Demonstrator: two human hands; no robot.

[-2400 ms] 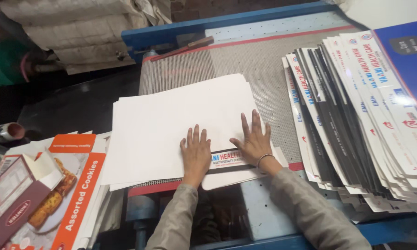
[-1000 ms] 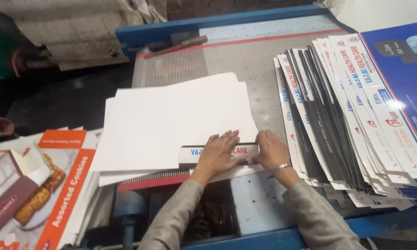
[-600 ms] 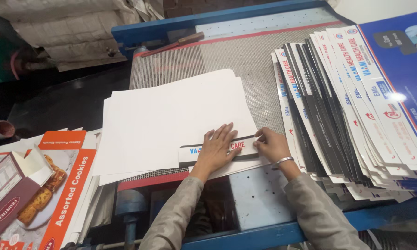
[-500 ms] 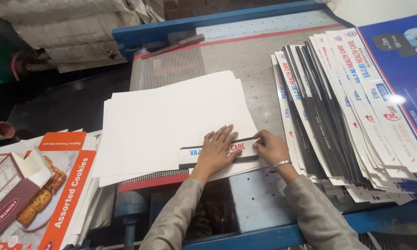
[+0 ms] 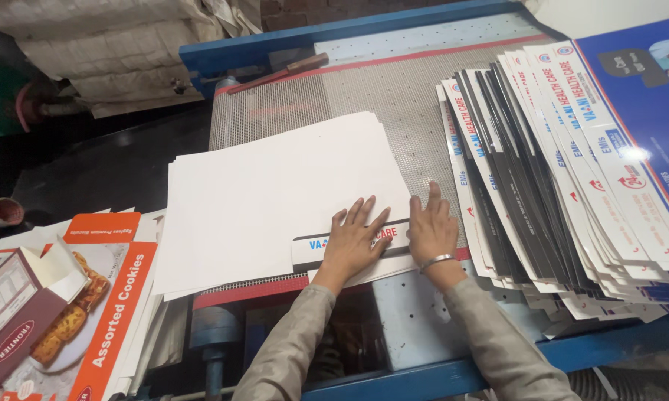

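Printed sheet pressed flat at the near edge of the white sheet stack (image 5: 275, 200).
Left hand (image 5: 351, 241) and right hand (image 5: 432, 232) lie open-palmed on the printed sheet (image 5: 353, 243), nothing gripped; right of the stack, the fanned printed sheets (image 5: 564, 171) are judged unfed.
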